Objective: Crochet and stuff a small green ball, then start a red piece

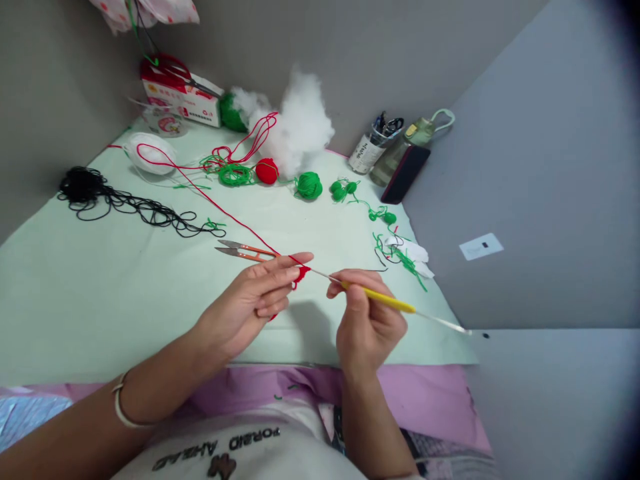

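Observation:
Between thumb and fingers, my left hand (260,287) pinches a small red crocheted piece (301,275). A red yarn strand (235,219) runs over its index finger and back to the far left of the table. My right hand (369,313) grips a crochet hook by its yellow handle (383,298). The thin metal tip of the hook touches the red piece; its other metal end points right. Just beyond my left hand lie thread snips (245,251) with orange handles, their blades apart.
Tangled black yarn (83,187) lies left. At the back are white stuffing (303,127), a red ball (267,171), a green ball (309,185) and a white ball (150,153). A pen cup (367,155), a phone (406,175) and green scraps (407,260) sit right.

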The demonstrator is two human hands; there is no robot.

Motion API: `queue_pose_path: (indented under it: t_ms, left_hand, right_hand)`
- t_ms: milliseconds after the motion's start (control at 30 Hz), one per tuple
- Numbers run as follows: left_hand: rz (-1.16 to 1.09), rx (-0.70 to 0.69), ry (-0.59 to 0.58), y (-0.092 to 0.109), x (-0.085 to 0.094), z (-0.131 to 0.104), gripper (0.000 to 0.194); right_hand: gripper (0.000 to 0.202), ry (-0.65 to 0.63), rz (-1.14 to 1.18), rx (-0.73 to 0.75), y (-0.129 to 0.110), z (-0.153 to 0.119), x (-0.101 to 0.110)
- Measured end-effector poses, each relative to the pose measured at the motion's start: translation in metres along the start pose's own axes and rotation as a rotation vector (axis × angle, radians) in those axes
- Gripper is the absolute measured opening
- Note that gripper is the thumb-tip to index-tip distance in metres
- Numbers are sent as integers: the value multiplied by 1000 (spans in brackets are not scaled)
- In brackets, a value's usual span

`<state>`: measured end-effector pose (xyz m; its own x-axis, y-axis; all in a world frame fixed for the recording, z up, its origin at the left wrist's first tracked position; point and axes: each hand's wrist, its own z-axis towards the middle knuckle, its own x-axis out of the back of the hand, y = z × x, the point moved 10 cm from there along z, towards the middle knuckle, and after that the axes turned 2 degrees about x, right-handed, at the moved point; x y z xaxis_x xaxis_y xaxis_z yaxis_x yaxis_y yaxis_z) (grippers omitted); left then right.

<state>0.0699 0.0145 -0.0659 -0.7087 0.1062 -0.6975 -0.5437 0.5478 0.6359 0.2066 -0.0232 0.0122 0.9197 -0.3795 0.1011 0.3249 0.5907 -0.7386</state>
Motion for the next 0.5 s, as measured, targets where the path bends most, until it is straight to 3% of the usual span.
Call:
queue_pose_path:
  t_ms: [100, 267, 500]
  left_hand:
    - [93, -55, 25, 7, 0, -1, 29]
    - [254, -113, 63, 11, -1, -4, 36]
    - [283, -123, 95, 13, 6, -6, 36]
  right_hand:
    - [17, -17, 171, -151, 11, 3, -4]
    - [14, -67, 87, -125, 6, 2, -12]
    - [17, -47, 300, -282, 26, -1, -10]
